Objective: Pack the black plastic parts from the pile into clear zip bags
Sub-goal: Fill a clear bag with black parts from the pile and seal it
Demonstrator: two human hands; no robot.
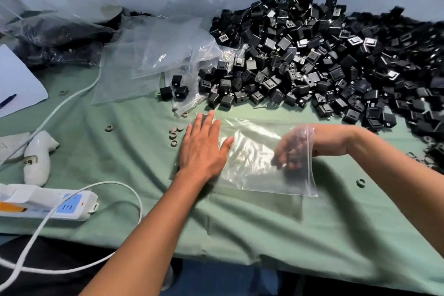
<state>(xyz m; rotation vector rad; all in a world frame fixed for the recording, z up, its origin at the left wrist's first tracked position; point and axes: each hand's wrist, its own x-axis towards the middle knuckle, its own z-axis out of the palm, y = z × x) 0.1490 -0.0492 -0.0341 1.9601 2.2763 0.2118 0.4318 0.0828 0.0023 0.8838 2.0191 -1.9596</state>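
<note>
left hand [204, 149] flat on zip bag [254, 168]; right hand [292, 149] inside (blurred).

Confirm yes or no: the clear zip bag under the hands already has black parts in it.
No. The zip bag holds only the right hand, reaching in through its mouth; no black parts show inside.

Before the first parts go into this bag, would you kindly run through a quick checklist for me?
1. Zip bag flat on the green cloth: ok.
2. Left hand pressing the bag's closed end: ok.
3. Bag mouth opened: ok, right hand is inside it.
4. Right hand empty: cannot tell, blurred through the plastic.
5. Pile of black parts within reach behind the bag: ok.
6. Parts already in the bag: none visible.
</note>
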